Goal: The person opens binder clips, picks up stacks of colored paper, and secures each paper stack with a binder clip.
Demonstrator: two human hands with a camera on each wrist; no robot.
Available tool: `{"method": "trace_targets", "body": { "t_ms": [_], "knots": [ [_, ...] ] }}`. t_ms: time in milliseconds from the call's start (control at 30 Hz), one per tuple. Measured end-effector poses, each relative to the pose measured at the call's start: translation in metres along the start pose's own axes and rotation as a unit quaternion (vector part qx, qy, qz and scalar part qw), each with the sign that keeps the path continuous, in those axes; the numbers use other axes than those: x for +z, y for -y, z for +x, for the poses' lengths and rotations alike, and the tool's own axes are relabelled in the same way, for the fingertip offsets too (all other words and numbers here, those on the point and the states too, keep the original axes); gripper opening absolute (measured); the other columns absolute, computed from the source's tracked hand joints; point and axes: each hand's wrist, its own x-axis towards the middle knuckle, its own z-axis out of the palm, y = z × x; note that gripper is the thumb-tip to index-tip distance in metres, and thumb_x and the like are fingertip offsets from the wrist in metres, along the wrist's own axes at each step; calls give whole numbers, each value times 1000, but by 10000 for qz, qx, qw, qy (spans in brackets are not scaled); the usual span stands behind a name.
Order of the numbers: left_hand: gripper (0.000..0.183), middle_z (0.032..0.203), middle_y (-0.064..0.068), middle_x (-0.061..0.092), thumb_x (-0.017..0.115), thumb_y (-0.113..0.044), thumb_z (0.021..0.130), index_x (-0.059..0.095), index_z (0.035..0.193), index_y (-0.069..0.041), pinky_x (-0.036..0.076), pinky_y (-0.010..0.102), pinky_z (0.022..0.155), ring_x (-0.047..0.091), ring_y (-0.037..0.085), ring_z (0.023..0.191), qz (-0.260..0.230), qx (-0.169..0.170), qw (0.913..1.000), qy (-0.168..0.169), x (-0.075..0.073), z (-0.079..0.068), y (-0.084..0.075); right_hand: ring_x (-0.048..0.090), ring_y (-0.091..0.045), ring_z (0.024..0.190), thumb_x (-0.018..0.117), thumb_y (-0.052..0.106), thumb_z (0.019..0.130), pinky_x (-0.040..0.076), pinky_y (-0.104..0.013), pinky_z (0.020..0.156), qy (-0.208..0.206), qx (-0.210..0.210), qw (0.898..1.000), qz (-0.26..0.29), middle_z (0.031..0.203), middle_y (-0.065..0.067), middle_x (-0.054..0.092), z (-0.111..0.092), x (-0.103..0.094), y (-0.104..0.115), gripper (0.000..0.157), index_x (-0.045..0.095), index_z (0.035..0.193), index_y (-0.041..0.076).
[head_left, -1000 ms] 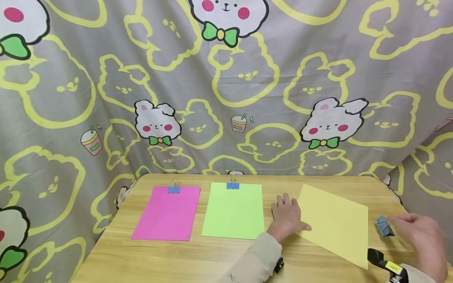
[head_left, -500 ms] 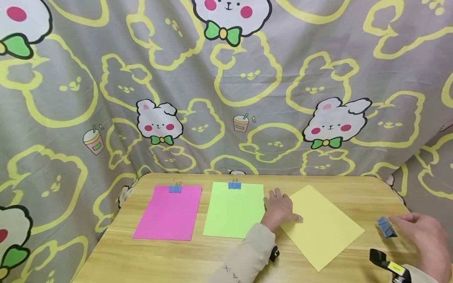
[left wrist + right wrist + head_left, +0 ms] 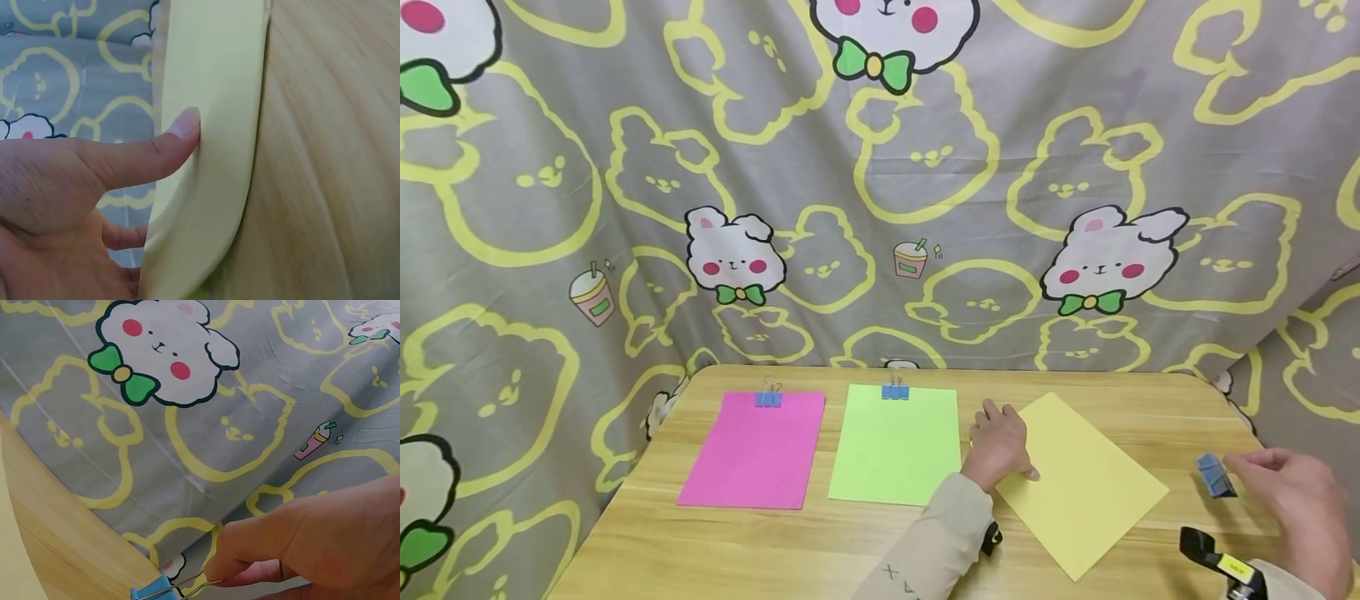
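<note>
My left hand (image 3: 1000,442) holds the left corner of a yellow stack of paper (image 3: 1082,483) on the table. In the left wrist view the thumb (image 3: 181,128) lies on the sheets and the other fingers pass behind their edge; the paper (image 3: 219,156) bends there. My right hand (image 3: 1288,504) pinches a blue binder clip (image 3: 1215,477) by its wire handles, to the right of the paper and apart from it. The right wrist view shows the clip (image 3: 155,589) only in part, at the bottom edge.
Left of the yellow paper lie green paper (image 3: 895,454) and pink paper (image 3: 756,454), each with a blue binder clip on its top edge: one clip (image 3: 895,392) on the green, another clip (image 3: 768,400) on the pink. A patterned curtain (image 3: 880,183) hangs behind the wooden table (image 3: 737,554).
Along with my left hand, the yellow paper has shifted left and turned, so one corner now points toward the front. The right hand keeps its clip in about the same place.
</note>
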Motion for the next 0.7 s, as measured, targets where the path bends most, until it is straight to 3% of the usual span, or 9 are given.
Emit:
{"method": "trace_targets", "body": {
  "t_ms": [167, 300, 400, 500, 600, 700],
  "knots": [
    [74, 97, 5, 49, 93, -59, 63, 49, 105, -17, 46, 33, 81, 46, 21, 89, -18, 42, 10000, 37, 2, 2, -1, 46, -51, 114, 60, 32, 99, 43, -60, 88, 11, -25, 10000, -10, 125, -40, 51, 3, 1, -1, 50, 59, 117, -15],
    [74, 107, 5, 49, 96, -53, 63, 51, 111, -17, 51, 36, 86, 54, 22, 93, -297, 77, 9995, -34, 3, 4, -1, 46, -51, 114, 60, 33, 99, 43, -59, 88, 36, -74, 9999, -71, 127, -40, 50, 4, 0, -2, 50, 59, 117, -14],
    [65, 104, 3, 50, 94, -43, 72, 51, 113, -17, 52, 36, 82, 55, 19, 83, -506, 133, 9985, -148, 4, 5, -1, 47, -51, 114, 59, 35, 99, 42, -59, 89, 68, -169, 9997, -141, 128, -40, 49, 5, 0, -3, 51, 59, 117, -13],
    [47, 86, -1, 51, 86, -27, 82, 52, 113, -16, 49, 32, 68, 49, 16, 66, -632, 218, 9974, -259, 4, 5, 1, 46, -51, 114, 59, 35, 99, 42, -59, 90, 39, -247, 9995, -177, 129, -40, 49, 6, 0, -2, 52, 60, 117, -13],
    [23, 61, -4, 38, 77, -11, 86, 54, 90, -16, 37, 27, 52, 35, 12, 50, -758, 383, 9956, -408, 3, 4, 4, 45, -52, 115, 60, 33, 99, 41, -61, 91, -25, -215, 9997, -126, 126, -40, 51, 6, 1, -1, 50, 60, 116, -14],
    [39, 52, -5, 18, 69, 1, 82, 39, 64, -17, 22, 24, 45, 17, 11, 46, -920, 687, 9913, -645, 3, 2, 8, 44, -51, 115, 60, 33, 99, 42, -61, 90, -59, -56, 10000, 23, 123, -39, 52, 4, 2, 1, 49, 61, 113, -14]
  ]
}}
